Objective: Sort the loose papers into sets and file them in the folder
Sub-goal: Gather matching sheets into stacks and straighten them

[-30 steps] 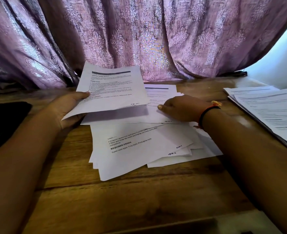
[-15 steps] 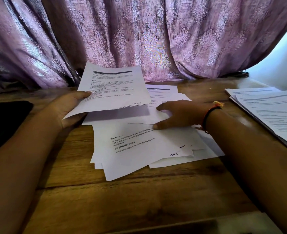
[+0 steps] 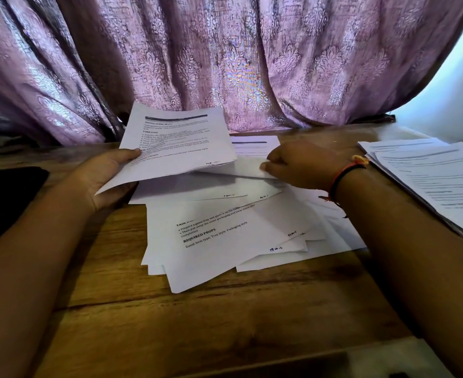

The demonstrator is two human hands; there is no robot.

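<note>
The left hand (image 3: pixel 102 178) grips a thin set of printed sheets (image 3: pixel 181 143) by their left edge, thumb on top of the front page and fingers curled beneath. The set is lifted clear of the desk (image 3: pixel 197 323) and tilted up toward the camera. The front page shows a dark header bar and several blocks of text. The right hand (image 3: pixel 301 165) is curled, its fingertips pinching the right edge of a single white sheet (image 3: pixel 241 170). That sheet is raised a little off the heap and reaches under the lower edge of the held set. A red and black thread bracelet (image 3: pixel 344 175) sits on the right wrist. Beneath and just in front of both hands, the loose papers (image 3: pixel 224 241) lie fanned and overlapping in the middle of the desk, spreading toward its near edge. The topmost page is skewed and carries the heading "REQUIRED PROPS", and small handwritten marks show in several lower right corners. Near the right edge of the desk, well apart from the heap, a tidier stack of printed pages (image 3: pixel 437 181) lies flat. A dark rim shows under its near side, possibly a folder, though the blur there leaves that unclear. At the left edge lies a flat black object (image 3: pixel 6 197), its kind not readable. A patterned mauve curtain (image 3: pixel 224 64) hangs along the far edge of the wooden desk.
</note>
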